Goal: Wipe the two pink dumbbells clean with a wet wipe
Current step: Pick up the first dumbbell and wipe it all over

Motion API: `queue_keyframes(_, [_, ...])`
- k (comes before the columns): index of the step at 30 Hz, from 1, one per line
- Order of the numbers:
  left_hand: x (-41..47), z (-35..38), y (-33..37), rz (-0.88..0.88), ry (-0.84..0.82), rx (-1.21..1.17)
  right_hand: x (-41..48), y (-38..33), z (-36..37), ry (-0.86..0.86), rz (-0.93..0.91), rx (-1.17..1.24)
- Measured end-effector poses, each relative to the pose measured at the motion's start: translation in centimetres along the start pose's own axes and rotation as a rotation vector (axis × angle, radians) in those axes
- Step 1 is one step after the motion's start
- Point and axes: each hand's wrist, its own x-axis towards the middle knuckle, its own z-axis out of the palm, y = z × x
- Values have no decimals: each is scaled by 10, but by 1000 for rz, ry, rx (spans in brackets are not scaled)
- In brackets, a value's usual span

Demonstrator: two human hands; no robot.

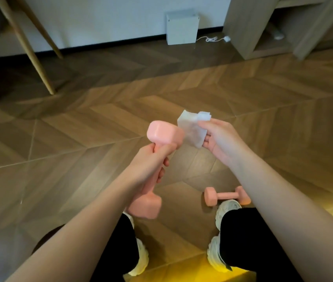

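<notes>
1. The left hand (pixel 151 159) grips a pink dumbbell (pixel 164 134) by its handle, tilted, one head up and the other low near the knee.
2. The right hand (pixel 218 139) pinches a white wet wipe (pixel 192 129) just beside the upper head (whether it touches is unclear).
3. A second pink dumbbell (pixel 225 196) lies on the wooden floor (pixel 100 129), by a white shoe (pixel 227 210).
4. A white box (pixel 181 27) stands at the wall, a white cable (pixel 212 39) beside it.
</notes>
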Motion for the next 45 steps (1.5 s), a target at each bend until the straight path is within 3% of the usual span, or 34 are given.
queue_keyframes(6, [14,12,-9,31,-5,72,8,1,-16,-10,-36,-231])
queue_keyframes(11, [19,25,-10,153,-15,27,4,1,-18,-53,-220,-486])
queue_keyframes(15, [19,32,-14,178,-17,-37,-6,-5,-18,-65,-329,-505])
queue_keyframes(20, [17,29,-14,221,-76,125,-16,-8,-21,-156,-358,-494])
queue_keyframes(26, [15,29,4,205,-118,102,-22,-11,-24,-170,-439,-454])
queue_keyframes(35, [15,19,7,191,-201,137,-20,-9,-11,-231,-425,-363])
queue_keyframes(38, [15,11,1,221,-216,194,-18,-3,-8,-192,-326,-321])
queue_keyframes(45, [17,9,-5,212,-155,233,-13,0,-2,-254,-335,-329])
